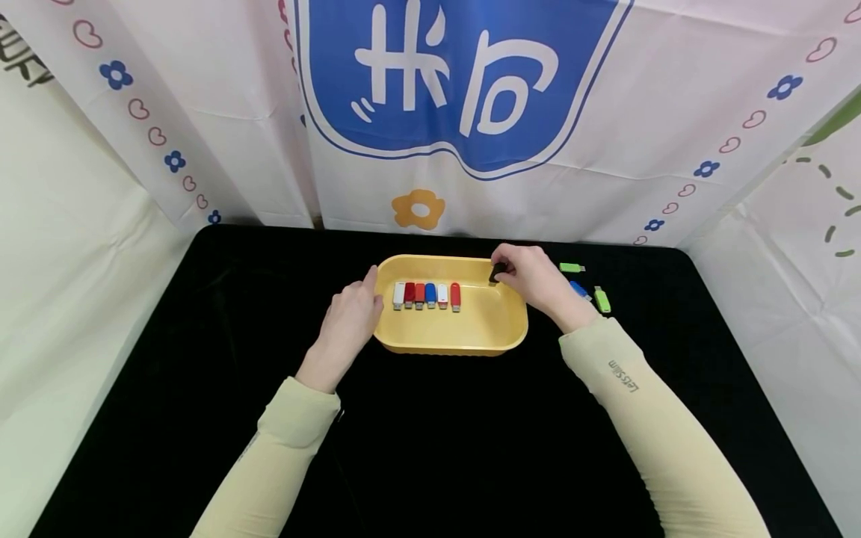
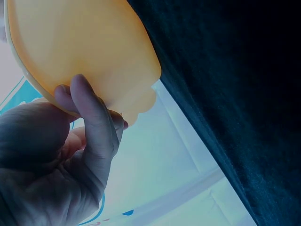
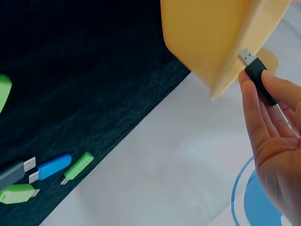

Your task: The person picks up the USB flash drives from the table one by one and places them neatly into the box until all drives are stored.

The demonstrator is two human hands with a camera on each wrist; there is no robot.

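The right hand [image 1: 534,280] pinches a black USB stick [image 1: 497,273] between thumb and fingertips, just over the upper right rim of the yellow tray [image 1: 484,329] near the middle of the frame. In the right wrist view the stick [image 3: 258,77] lies along the fingers with its metal plug pointing away from the palm, toward the tray's edge [image 3: 235,61]; its long axis runs slantwise from lower right to upper left. The right forearm comes in from the lower right, wrist bent inward over the tray.

The left hand [image 1: 350,317] grips the tray's left rim, fingers curled under the edge [image 2: 89,108], its forearm rising from the lower left.

Inside the tray a row of sticks [image 1: 427,295], white, red and blue, lies side by side. On the black bench [image 1: 202,336], right of the tray, lie two green sticks [image 1: 602,299] and a blue stick [image 1: 580,290].
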